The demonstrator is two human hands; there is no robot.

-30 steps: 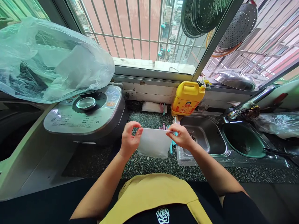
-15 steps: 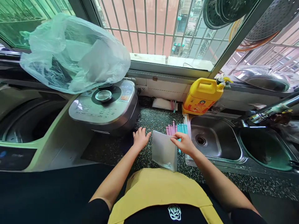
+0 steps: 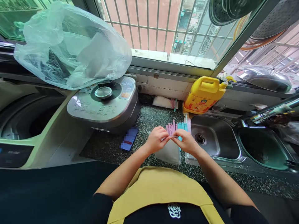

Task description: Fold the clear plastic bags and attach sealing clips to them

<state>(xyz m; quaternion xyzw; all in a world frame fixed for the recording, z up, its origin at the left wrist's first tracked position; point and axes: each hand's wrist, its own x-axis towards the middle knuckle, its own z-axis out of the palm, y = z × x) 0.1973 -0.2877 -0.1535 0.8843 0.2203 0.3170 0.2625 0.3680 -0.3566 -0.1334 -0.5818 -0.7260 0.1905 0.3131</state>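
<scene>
Left hand [image 3: 158, 140] and right hand [image 3: 185, 142] seemingly pinch the frosted bag [image 3: 170, 153] between their fingers [image 3: 180, 133].

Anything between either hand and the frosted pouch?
Nothing visible. The left hand and right hand meet at the top edge of the frosted pouch, fingers on it. The pink sticks and blue sticks lie just beyond, not between.
</scene>
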